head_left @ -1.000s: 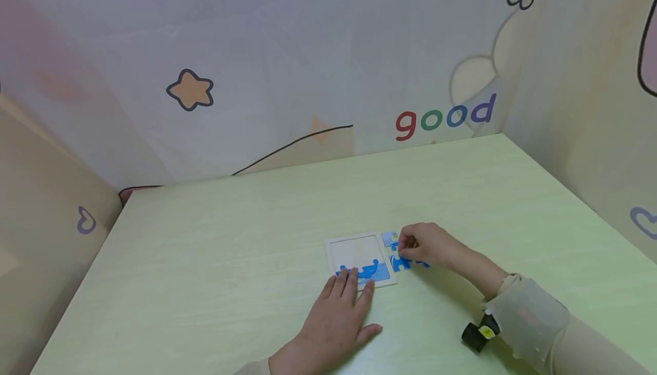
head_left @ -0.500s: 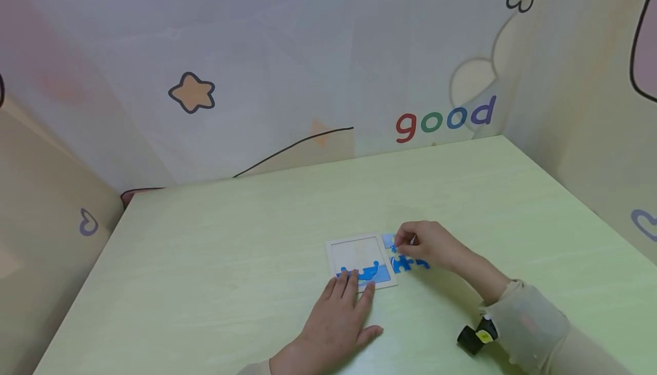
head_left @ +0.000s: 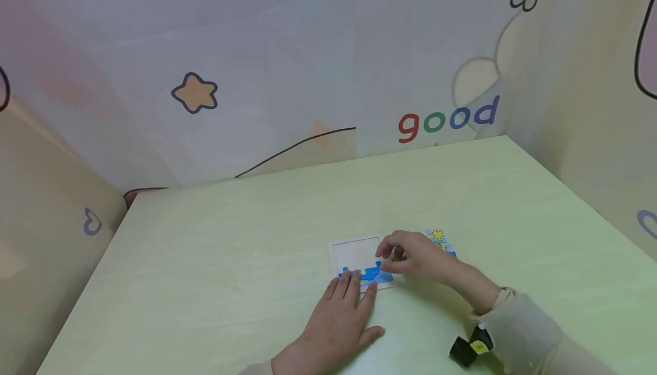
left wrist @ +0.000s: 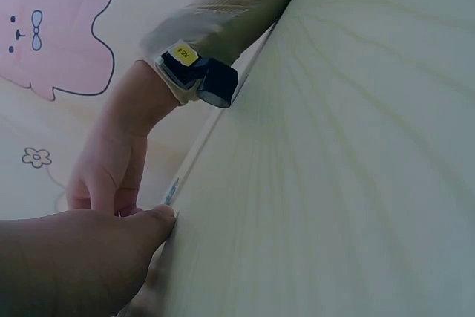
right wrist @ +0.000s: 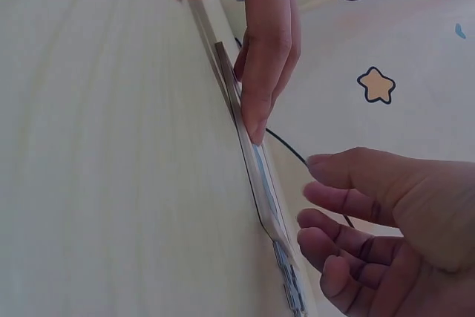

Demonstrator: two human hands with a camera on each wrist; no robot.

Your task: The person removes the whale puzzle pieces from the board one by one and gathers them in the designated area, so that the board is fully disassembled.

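A square puzzle frame (head_left: 354, 244) with a light rim lies on the table, blue puzzle pieces (head_left: 370, 273) set along its near side. My left hand (head_left: 336, 321) rests on its near edge with straight fingers, the thumb spread on the table. Over the frame's right side hovers my right hand (head_left: 418, 255), its thumb and fingertips apart. In the right wrist view, no piece shows between the fingers of the right hand (right wrist: 386, 228). Loose puzzle pieces (head_left: 438, 238), some with a yellow sun-like shape, lie beyond the right hand, which partly hides them.
The pale green table (head_left: 215, 261) meets printed walls at the back and both sides. A small black device (head_left: 469, 346) hangs at the right sleeve (head_left: 518, 329).
From the loose pieces, my right hand has moved left to the frame's right side, and its thumb and fingertips have parted. My left hand has stayed on the frame.
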